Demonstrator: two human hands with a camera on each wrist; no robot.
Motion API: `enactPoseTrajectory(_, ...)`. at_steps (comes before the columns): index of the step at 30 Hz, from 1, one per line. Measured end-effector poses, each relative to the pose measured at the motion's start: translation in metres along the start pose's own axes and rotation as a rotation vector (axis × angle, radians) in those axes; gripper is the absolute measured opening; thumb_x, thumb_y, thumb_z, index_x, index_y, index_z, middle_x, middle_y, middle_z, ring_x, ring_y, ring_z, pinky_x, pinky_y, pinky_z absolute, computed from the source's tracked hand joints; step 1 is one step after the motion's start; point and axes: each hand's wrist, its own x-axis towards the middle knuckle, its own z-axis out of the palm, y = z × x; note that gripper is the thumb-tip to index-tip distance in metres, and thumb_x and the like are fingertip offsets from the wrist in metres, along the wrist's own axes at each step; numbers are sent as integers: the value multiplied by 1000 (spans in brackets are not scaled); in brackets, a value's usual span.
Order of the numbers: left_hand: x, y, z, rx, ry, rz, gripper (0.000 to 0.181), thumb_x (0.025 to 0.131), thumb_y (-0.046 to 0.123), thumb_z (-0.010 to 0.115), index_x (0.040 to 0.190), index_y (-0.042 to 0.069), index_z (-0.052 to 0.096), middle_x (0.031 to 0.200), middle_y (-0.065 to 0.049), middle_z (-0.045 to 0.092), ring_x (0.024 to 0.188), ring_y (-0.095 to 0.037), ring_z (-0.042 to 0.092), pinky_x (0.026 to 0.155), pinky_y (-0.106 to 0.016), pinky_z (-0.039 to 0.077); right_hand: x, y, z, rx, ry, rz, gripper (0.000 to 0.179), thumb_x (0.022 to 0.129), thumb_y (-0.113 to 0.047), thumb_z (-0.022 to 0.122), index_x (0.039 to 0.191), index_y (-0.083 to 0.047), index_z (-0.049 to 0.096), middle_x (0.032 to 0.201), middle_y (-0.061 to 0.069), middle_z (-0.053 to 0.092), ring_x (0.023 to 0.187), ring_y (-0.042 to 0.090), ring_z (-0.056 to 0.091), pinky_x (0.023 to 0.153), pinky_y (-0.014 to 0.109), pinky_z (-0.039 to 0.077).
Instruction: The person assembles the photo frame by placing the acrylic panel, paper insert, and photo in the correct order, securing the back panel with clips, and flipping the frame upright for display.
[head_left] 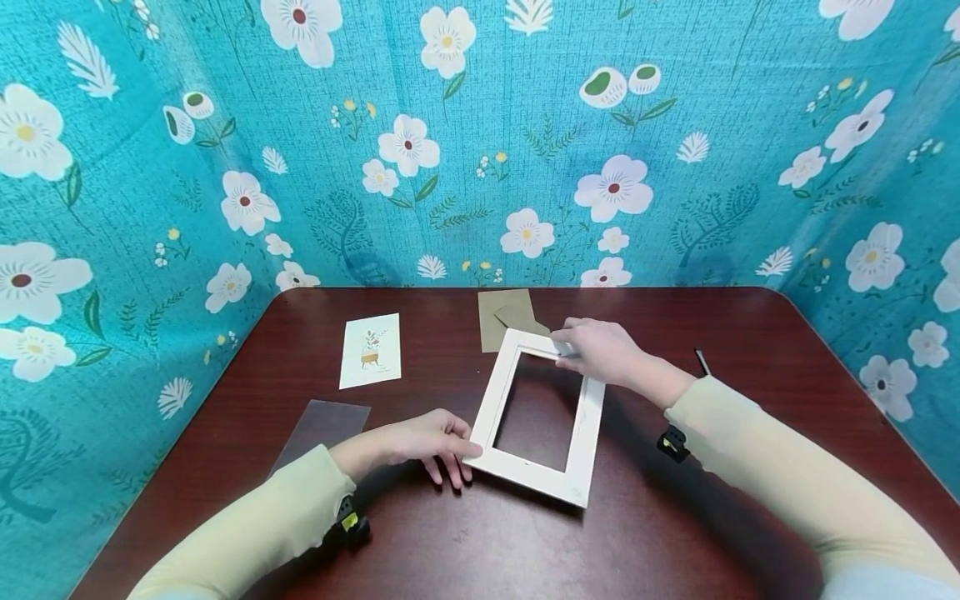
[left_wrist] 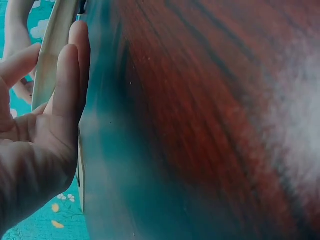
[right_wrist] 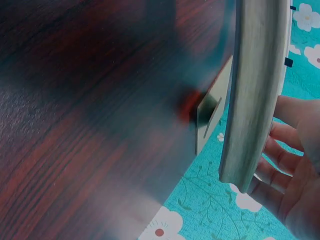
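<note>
A white picture frame (head_left: 534,478) with an unfilled opening is held tilted over the dark table by both hands. Its near left corner is pinched by my left hand (head_left: 427,440), thumb on top and the other fingers spread below. At the far right corner, my right hand (head_left: 603,352) grips the border from above. In the right wrist view, the frame's edge (right_wrist: 256,90) runs beside the fingers (right_wrist: 280,155), with a small black tab (right_wrist: 288,62) on its far side. The left wrist view shows the frame's edge (left_wrist: 52,55) between thumb and fingers.
Behind the frame lies a brown backing board (head_left: 491,310) with a smaller brown piece on it. A card with a plant picture (head_left: 371,351) and a clear sheet (head_left: 321,431) lie to the left. A thin dark tool (head_left: 702,362) lies at the right. Floral cloth (head_left: 480,142) surrounds the table.
</note>
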Motion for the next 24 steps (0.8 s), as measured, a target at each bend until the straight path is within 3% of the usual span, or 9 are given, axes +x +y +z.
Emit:
enactPoseTrajectory(5, -3, 1, 6, 17, -46, -29, 21, 94, 19, 63, 82, 3, 57, 77, -20, 70, 65, -24, 70, 48, -27, 51, 6, -3, 8, -1, -17, -47, 33, 80, -22, 81, 109, -10, 72, 85, 1, 59, 74, 16, 57, 60, 34, 49)
enactPoseTrajectory(14, -4, -1, 20, 40, -119, -66, 25, 94, 22, 64, 79, 3, 58, 75, -19, 70, 68, -26, 71, 46, -25, 50, 16, -6, 23, 21, -101, -80, 34, 83, -21, 78, 114, -9, 70, 102, 7, 65, 91, 22, 62, 75, 40, 52)
enactPoseTrajectory(24, 0, -1, 21, 73, -128, -91, 29, 95, 26, 63, 80, 1, 61, 76, -17, 71, 66, -23, 71, 45, -24, 50, 23, -6, 31, 24, -143, -83, 34, 85, -20, 77, 116, -10, 70, 101, 9, 64, 89, 23, 61, 74, 39, 52)
